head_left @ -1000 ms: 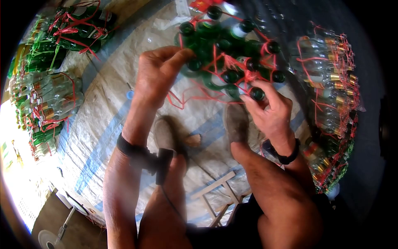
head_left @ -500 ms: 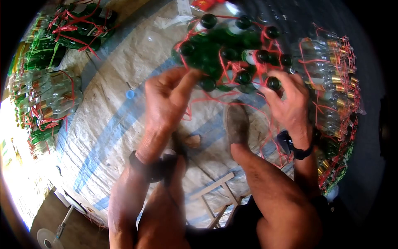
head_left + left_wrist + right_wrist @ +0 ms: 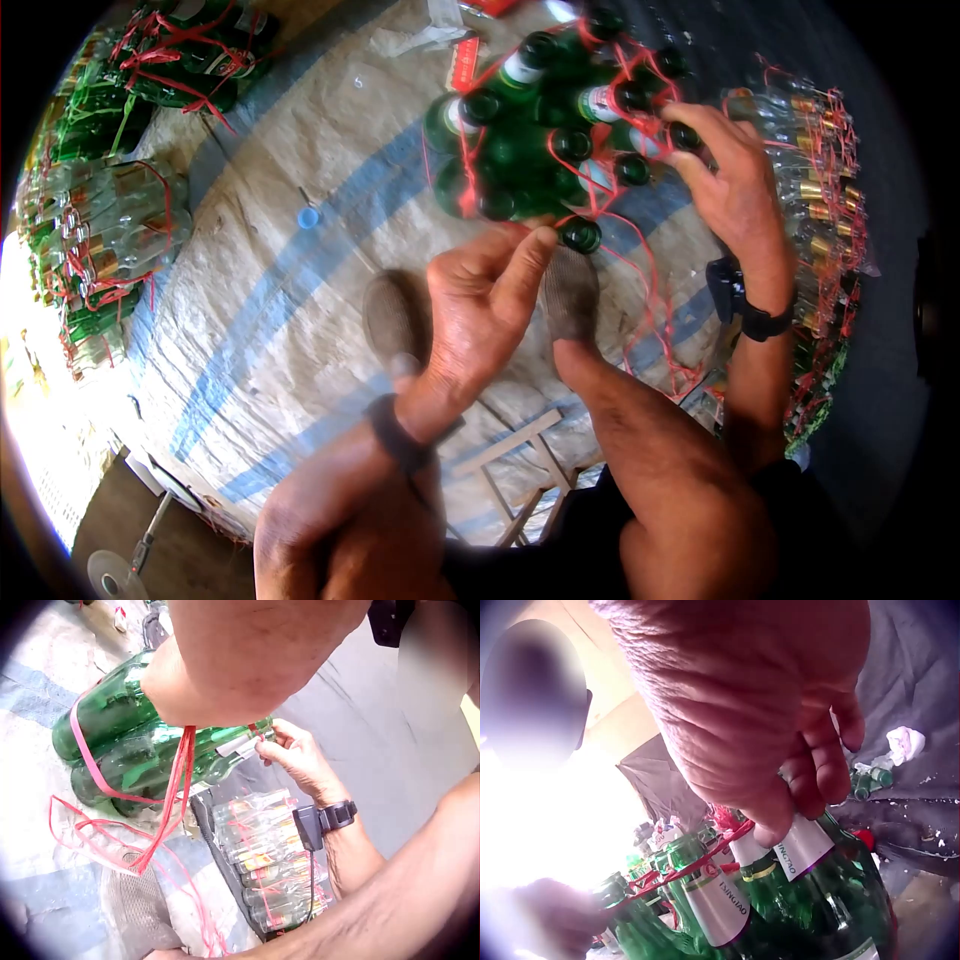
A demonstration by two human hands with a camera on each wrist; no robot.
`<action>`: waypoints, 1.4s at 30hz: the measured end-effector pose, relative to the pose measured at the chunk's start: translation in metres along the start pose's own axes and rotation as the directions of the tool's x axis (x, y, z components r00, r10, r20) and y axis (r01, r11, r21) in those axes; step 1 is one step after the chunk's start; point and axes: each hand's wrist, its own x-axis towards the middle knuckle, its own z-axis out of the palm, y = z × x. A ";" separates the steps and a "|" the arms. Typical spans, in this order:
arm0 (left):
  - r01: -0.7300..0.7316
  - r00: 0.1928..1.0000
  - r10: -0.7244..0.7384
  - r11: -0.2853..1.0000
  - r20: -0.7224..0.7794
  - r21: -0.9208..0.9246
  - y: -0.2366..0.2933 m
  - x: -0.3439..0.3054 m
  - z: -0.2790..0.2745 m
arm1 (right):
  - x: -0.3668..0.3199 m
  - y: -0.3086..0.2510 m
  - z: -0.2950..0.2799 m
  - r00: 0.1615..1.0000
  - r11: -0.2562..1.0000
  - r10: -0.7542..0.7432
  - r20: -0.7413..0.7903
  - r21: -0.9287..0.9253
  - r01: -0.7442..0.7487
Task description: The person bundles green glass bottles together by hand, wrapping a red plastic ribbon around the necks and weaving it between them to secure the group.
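A bundle of green glass bottles (image 3: 515, 160), bound with red plastic string (image 3: 468, 165), stands on the ground sheet, necks toward the head camera. My left hand (image 3: 490, 285) pinches the red string beside a bottle neck at the bundle's near edge. In the left wrist view, loose strands (image 3: 176, 799) hang below that hand. My right hand (image 3: 735, 185) grips a bottle neck (image 3: 684, 137) at the bundle's right side. The right wrist view shows its thumb and fingers around the neck, above a white label (image 3: 802, 847) reading TSINGTAO, with string drawn across neighbouring necks.
Tied clear bottles (image 3: 815, 200) line the right side. More bundles of clear bottles (image 3: 130, 215) and green bottles (image 3: 205, 60) lie at left. A blue cap (image 3: 308, 217) and a red packet (image 3: 465, 65) are on the sheet. My shoes (image 3: 395, 315) are close to the bundle.
The bundle has turned and tilted. My left hand has moved right along its near edge, keeping its pinch, while my right hand has gone right and farther away from me.
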 end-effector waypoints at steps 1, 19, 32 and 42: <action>-0.005 1.000 0.005 1.000 0.009 0.000 0.000 0.000 -0.001 | -0.003 0.001 0.003 1.000 1.000 0.012 -0.015 0.012 -0.012; 0.030 0.990 -0.022 0.998 0.139 -0.053 -0.006 0.008 -0.020 | -0.017 -0.001 0.027 0.987 0.956 0.134 -0.093 0.274 -0.105; 0.092 0.994 -0.073 0.964 0.085 -0.248 -0.017 0.003 -0.013 | -0.017 -0.001 0.031 0.987 0.963 0.101 -0.122 0.260 -0.066; 0.224 0.971 -0.195 0.941 0.137 -0.255 -0.015 0.008 -0.020 | -0.017 -0.005 0.030 0.985 0.954 0.133 -0.113 0.286 -0.095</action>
